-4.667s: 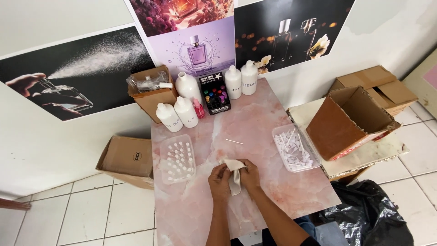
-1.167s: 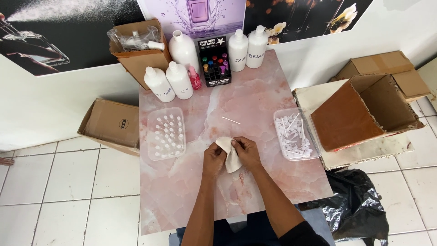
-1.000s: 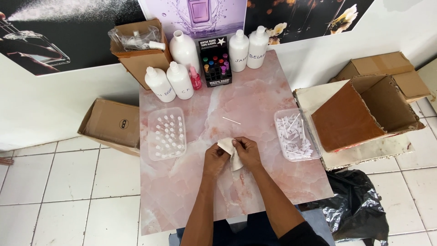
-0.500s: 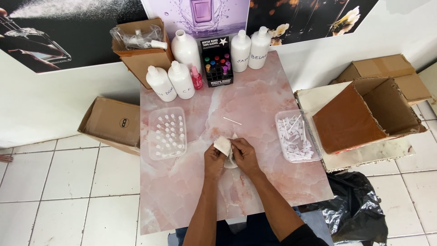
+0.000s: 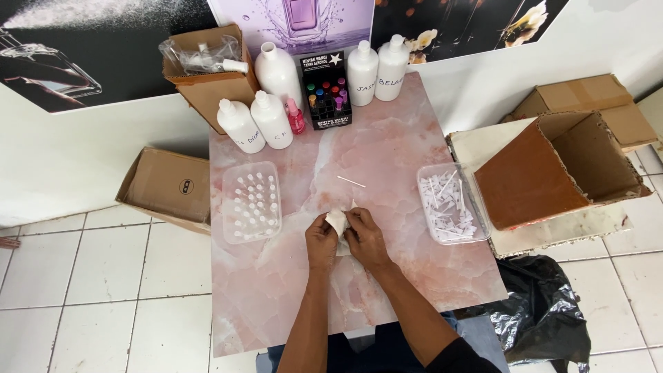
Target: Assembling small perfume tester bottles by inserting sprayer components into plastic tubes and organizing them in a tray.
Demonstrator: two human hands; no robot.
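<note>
Hands meet at the middle of the pink marble-patterned table [image 5: 276,304]: the left hand [image 5: 321,242] and the right hand [image 5: 364,238] sit side by side, thumbs and fingertips of both pinched onto a small crumpled white cloth [image 5: 338,220] that rests between them, touching the tabletop. Whatever may be wrapped inside the cloth cannot be told. At about 12 o'clock from the cloth, near but apart from it, lies a thin white stick [image 5: 351,181] flat on the table. At 9 o'clock stands a clear plastic tray of small white-capped vials [image 5: 252,202] in upright rows. At 3 o'clock, at the table's edge, sits a clear tray of loose white sticks [image 5: 447,204], piled in no order. Along the far edge at 12 o'clock stand white plastic bottles [image 5: 273,119], a small pink bottle [image 5: 295,117] and a black display box of coloured vials [image 5: 325,93], with an open cardboard box [image 5: 210,79] holding clear-wrapped items at 11 o'clock. Beyond the right tray, an open cardboard carton [image 5: 552,173] lies tipped on its side on a lower surface, and a black plastic bag [image 5: 545,311] slumps on the tiled floor at 4 o'clock.
</note>
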